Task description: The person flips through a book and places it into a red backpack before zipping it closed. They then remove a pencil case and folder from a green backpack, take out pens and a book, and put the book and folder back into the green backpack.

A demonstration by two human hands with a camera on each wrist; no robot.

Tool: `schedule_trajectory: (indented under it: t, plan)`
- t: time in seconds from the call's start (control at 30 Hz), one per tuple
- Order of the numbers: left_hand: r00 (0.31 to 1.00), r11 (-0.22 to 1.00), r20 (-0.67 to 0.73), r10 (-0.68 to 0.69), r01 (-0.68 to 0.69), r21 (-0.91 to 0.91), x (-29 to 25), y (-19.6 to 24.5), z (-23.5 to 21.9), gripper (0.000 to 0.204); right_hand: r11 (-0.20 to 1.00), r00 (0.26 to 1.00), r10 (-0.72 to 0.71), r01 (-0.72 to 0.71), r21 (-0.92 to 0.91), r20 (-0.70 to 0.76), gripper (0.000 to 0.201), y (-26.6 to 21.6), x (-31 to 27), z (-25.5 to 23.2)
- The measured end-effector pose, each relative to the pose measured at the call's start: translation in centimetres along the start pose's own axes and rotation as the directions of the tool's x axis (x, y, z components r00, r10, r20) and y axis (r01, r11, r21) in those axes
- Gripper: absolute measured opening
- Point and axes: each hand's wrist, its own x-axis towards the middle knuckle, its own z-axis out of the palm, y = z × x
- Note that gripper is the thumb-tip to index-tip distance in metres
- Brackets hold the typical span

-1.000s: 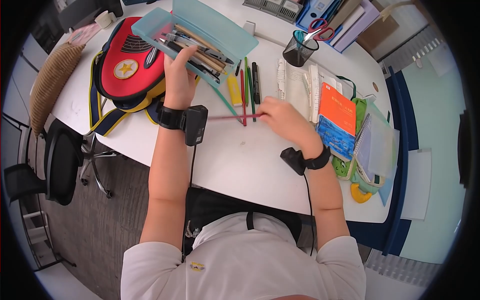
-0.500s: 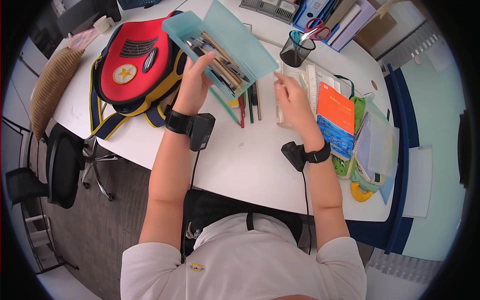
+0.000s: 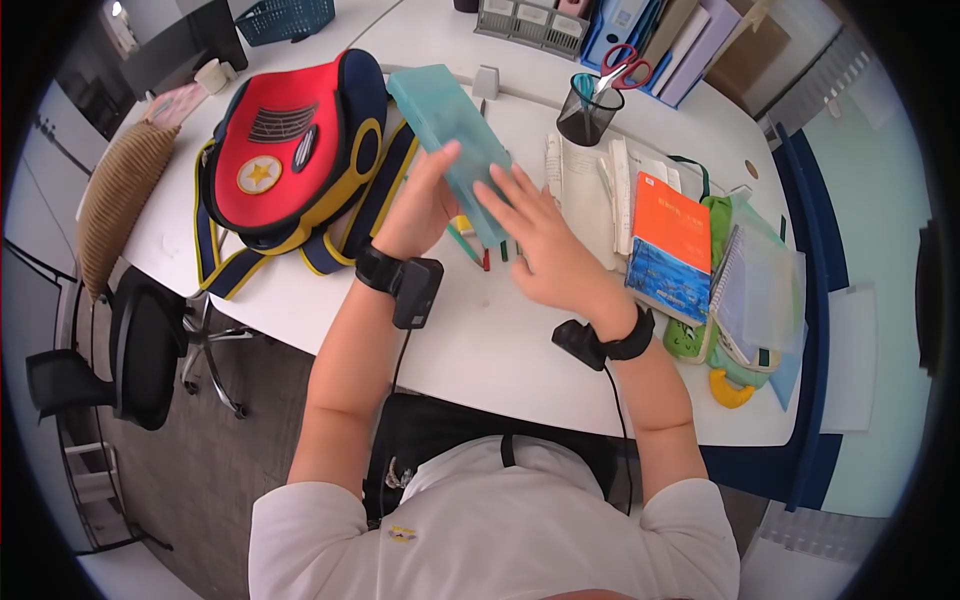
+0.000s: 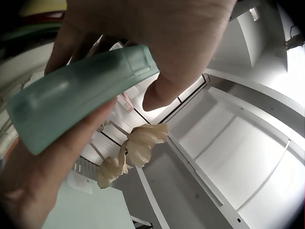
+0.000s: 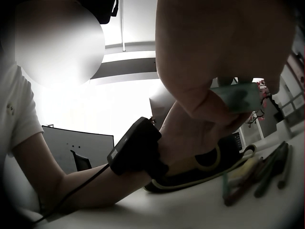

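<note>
A translucent teal pencil case (image 3: 445, 115) is held tilted above the table, its lid down. My left hand (image 3: 412, 218) grips the case from the near left side, thumb along the lid. With fingers fairly straight, my right hand (image 3: 548, 245) presses on the right part of the lid. In the left wrist view the case (image 4: 71, 95) lies between the left thumb and fingers, with right-hand fingers under its edge. Below it, several pens and pencils (image 5: 274, 169) lie on the table, mostly hidden by the case in the head view.
A red and navy backpack (image 3: 285, 150) lies left of the hands. To the right are open notebooks (image 3: 590, 200), an orange and blue book (image 3: 672, 245) and a spiral notebook (image 3: 745, 280). A mesh pen cup (image 3: 588, 115) with scissors (image 3: 622, 68) stands behind, near upright folders (image 3: 660, 40).
The pencil case's lid has swung down over the pens inside. My right hand let go of a reddish pencil into the case earlier, then moved left onto the lid.
</note>
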Motion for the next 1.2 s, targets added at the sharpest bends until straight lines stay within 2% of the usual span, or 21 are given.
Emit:
schedule_trajectory:
  t: [0.03, 0.17, 0.27, 0.37, 0.47, 0.53, 0.57, 0.67, 0.77, 0.87, 0.97, 1.07, 1.17, 1.2]
  plan:
    - [0.999, 0.998, -0.022, 0.032, -0.031, 0.049, -0.1, 0.0, 0.2, 0.048, 0.999, 1.0, 0.013, -0.012, -0.041, 0.006, 0.074, -0.2, 0.0, 0.3]
    - [0.997, 1.0, -0.073, -0.005, 0.003, -0.022, -0.2, -0.1, 0.4, 0.045, 0.989, 1.0, -0.007, 0.004, -0.146, -0.02, 0.07, -0.7, 0.0, 0.3]
    - [0.996, 1.0, -0.093, -0.005, 0.004, -0.006, -0.2, -0.2, 0.8, 0.044, 0.984, 0.997, -0.033, 0.021, -0.176, -0.064, 0.068, -0.7, -0.3, 0.8]
    - [0.994, 1.0, -0.112, -0.019, 0.021, 0.021, 0.0, -0.7, 0.7, 0.043, 0.991, 0.998, -0.017, 0.009, -0.133, -0.054, 0.064, -0.5, -0.6, 0.5]
    - [0.997, 0.998, -0.073, -0.018, 0.022, 0.054, 0.3, -1.9, 0.1, 0.041, 0.999, 0.999, 0.012, -0.011, -0.035, 0.038, 0.066, 0.5, -1.1, -0.7]
    - [0.999, 1.0, -0.04, -0.022, 0.023, 0.02, 0.0, -1.9, 1.4, 0.041, 0.976, 0.995, 0.062, -0.044, 0.212, -0.081, 0.073, 1.7, -1.0, -1.5]
    - [0.999, 1.0, -0.024, -0.024, 0.024, 0.005, -0.2, -1.8, 2.0, 0.042, 0.942, 0.986, 0.093, -0.042, 0.334, -0.136, 0.077, 2.3, -1.0, -1.8]
    - [0.996, 0.998, 0.059, -0.068, 0.067, 0.019, -0.6, -1.6, 2.7, 0.046, 0.763, 0.92, 0.342, -0.153, 0.628, -0.191, 0.086, 3.9, -1.6, -1.3]
    - [0.987, 0.995, 0.128, -0.097, 0.093, 0.043, -0.7, -2.1, 2.6, 0.051, 0.681, 0.908, 0.418, -0.299, 0.668, -0.021, 0.088, 5.8, -2.8, 0.3]
    - [0.989, 0.996, 0.139, -0.057, 0.047, 0.073, -0.9, -3.0, 3.8, 0.049, 0.287, 0.876, 0.409, -0.388, 0.876, 0.255, 0.079, 2.8, -4.1, -2.4]
    - [0.976, 0.973, 0.127, -0.179, 0.156, 0.17, -1.3, -3.3, 4.9, 0.048, 0.204, 0.881, 0.405, -0.347, 0.915, 0.243, 0.07, 2.7, -6.0, -2.4]
    - [0.955, 0.972, 0.197, -0.22, 0.198, 0.128, -1.1, -4.7, 6.7, 0.045, 0.148, 0.847, 0.464, -0.364, 0.92, 0.26, 0.065, 3.3, -8.5, -2.7]
    - [0.948, 0.943, 0.23, -0.22, 0.146, 0.298, -1.2, -5.8, 8.8, 0.049, 0.282, 0.842, 0.525, -0.308, 0.909, 0.122, 0.064, 3.4, -11.1, -4.5]
    - [0.924, 0.92, 0.297, -0.24, 0.119, 0.372, -1.1, -6.0, 9.1, 0.057, 0.306, 0.833, 0.549, -0.279, 0.91, 0.071, 0.06, 3.7, -12.1, -5.1]
